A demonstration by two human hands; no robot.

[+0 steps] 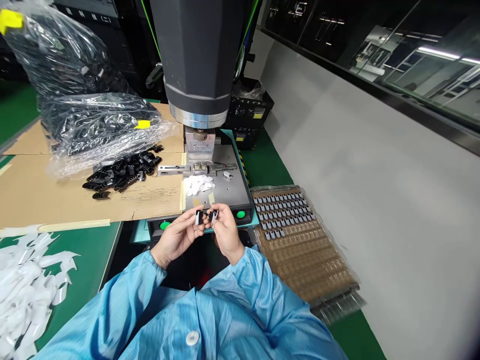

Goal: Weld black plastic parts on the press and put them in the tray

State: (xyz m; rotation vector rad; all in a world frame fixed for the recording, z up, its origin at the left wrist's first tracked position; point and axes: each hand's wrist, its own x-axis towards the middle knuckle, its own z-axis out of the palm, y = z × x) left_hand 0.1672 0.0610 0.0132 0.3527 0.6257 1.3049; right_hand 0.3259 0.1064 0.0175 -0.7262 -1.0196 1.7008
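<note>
My left hand (179,234) is closed on a small black-and-white plastic part (198,217), pinched at the fingertips. Right beside it, my right hand (227,231) pinches a similar black-and-white part (213,216). Both hands are close together in front of the machine's grey base plate (234,192). On that plate lie a small pile of white pieces (198,184) and a single small grey-white part (227,175). A metal fixture (174,170) sits behind the pile, under the machine's head (198,60).
Loose black plastic parts (123,172) lie on cardboard (150,197) at left, before plastic bags (101,122) of more. White strips (30,280) are heaped at lower left. On the right, a clear tray (311,260) holds rows of small parts. Green buttons (165,225) flank the base's front.
</note>
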